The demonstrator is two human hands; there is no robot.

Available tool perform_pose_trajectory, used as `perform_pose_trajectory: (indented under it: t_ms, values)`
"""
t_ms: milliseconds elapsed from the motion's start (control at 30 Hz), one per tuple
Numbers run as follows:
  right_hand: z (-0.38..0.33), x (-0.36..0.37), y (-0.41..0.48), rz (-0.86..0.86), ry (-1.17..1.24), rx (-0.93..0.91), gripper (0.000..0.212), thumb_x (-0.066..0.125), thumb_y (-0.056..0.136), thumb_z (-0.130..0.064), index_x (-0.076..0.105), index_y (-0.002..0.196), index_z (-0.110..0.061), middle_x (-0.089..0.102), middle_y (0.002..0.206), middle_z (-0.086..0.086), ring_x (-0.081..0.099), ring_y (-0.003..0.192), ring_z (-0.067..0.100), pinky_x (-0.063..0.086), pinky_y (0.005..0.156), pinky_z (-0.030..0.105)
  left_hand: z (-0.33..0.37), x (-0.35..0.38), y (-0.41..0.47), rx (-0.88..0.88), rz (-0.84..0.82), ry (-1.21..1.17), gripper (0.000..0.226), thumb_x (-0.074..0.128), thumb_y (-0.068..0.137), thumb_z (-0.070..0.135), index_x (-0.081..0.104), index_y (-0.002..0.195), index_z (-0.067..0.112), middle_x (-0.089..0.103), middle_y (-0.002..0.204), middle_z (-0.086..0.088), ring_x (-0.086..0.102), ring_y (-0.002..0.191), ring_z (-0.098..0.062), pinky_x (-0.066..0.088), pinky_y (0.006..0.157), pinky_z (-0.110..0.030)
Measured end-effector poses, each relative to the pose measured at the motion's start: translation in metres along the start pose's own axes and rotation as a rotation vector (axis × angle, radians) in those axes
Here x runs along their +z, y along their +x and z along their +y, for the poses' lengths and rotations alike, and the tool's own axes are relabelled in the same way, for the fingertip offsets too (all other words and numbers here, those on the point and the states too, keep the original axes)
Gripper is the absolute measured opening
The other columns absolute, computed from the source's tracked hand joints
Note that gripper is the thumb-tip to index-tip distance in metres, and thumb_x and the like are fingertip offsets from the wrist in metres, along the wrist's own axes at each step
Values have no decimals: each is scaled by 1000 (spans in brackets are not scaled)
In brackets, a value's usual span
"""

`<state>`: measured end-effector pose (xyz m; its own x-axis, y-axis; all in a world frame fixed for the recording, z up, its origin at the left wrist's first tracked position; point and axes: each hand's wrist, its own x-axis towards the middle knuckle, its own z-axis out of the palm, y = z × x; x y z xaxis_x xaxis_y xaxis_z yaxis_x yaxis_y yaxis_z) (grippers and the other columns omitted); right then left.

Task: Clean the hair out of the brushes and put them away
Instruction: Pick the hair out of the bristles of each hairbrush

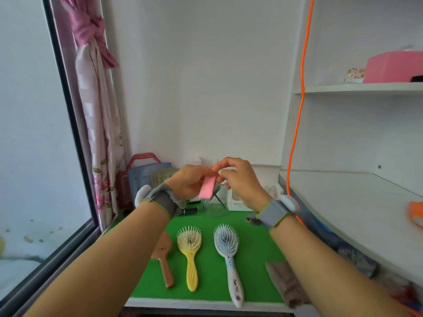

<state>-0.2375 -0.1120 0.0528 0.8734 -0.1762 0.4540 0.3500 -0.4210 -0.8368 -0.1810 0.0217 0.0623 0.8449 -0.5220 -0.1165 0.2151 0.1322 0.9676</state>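
Three hairbrushes lie side by side on a green mat [251, 266]: a brown one [165, 266] partly hidden under my left forearm, a yellow one [190, 255] with dark hair in its bristles, and a white one [229, 255] with hair in its pins. Above the mat's far end my left hand [190, 183] grips a pink sleeve or case [207, 187]. My right hand [240, 179] pinches a thin metal tool [220, 183] at the case's top end. What the tool is stays unclear.
A window and tied pink curtain [96, 110] are on the left. Bags [146, 177] and white boxes [238, 202] stand against the back wall. An orange cord [297, 124] hangs at the right beside a white counter [343, 202]. A brown cloth [283, 282] lies at the mat's right edge.
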Motion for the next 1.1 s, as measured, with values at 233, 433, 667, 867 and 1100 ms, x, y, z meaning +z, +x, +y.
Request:
perform_pose_trajectory:
  t_ms: [233,433,667,867,1100]
  values:
    - [25,-4,4,112,120,413,16,55,89,-25,58,89,-9,55,74,1,59,58,15,38,51,27,-21,5,-6,0,-54,191,16,61,82,-10,60,89,4,67,80,-15,66,63,-21,54,60,-30]
    - [38,1,-6,112,202,434,21,58,91,-19,62,70,-13,53,67,-2,50,52,12,31,44,22,-35,4,-10,-20,-21,325,16,62,82,-9,58,81,7,68,78,-14,66,58,-19,54,53,-27]
    - [47,20,-18,26,155,422,21,58,90,-19,62,70,-15,57,70,4,54,57,20,29,45,22,-54,10,-10,33,55,427,21,63,87,4,54,69,11,62,61,-6,52,46,-13,41,45,-22]
    - [71,17,-36,7,-146,507,19,55,85,-19,58,69,-10,55,63,2,54,54,20,34,44,21,-76,-1,-17,6,147,554,21,56,92,9,51,72,12,54,58,-2,40,41,-9,31,39,-17]
    - [96,12,-76,-231,-582,530,34,60,86,-32,46,61,-13,45,57,2,39,48,18,29,48,25,-99,-7,-25,-32,211,564,19,54,92,5,52,74,10,54,60,-5,39,43,-11,30,38,-15]
